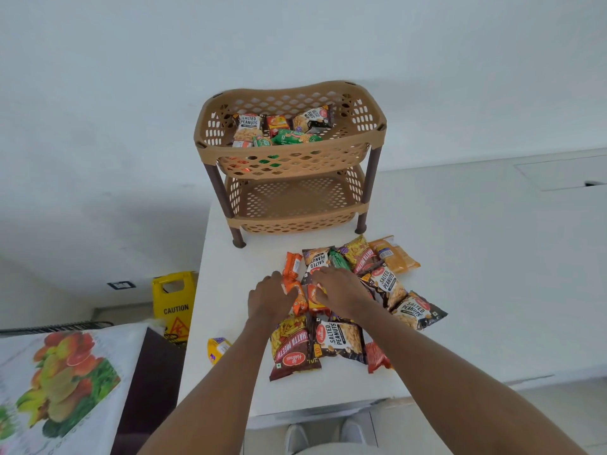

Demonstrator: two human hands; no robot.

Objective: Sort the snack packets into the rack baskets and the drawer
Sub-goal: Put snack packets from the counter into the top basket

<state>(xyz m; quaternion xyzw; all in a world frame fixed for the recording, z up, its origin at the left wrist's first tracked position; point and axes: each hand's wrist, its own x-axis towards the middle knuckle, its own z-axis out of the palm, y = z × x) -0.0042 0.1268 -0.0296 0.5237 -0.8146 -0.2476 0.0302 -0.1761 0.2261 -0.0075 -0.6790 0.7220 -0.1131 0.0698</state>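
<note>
A tan two-tier rack stands on the white counter. Its top basket holds several snack packets; the lower basket shows none. A pile of snack packets lies on the counter in front of it. My left hand lies over the small orange packets at the pile's left side, fingers bent down onto them. My right hand reaches into the pile's middle, fingers on an orange-yellow packet. Whether either hand has a grip on a packet is hidden.
A small yellow packet lies alone near the counter's left edge. A yellow caution sign stands on the floor to the left. A fruit-printed cloth covers a surface at lower left. The counter stretches to the right.
</note>
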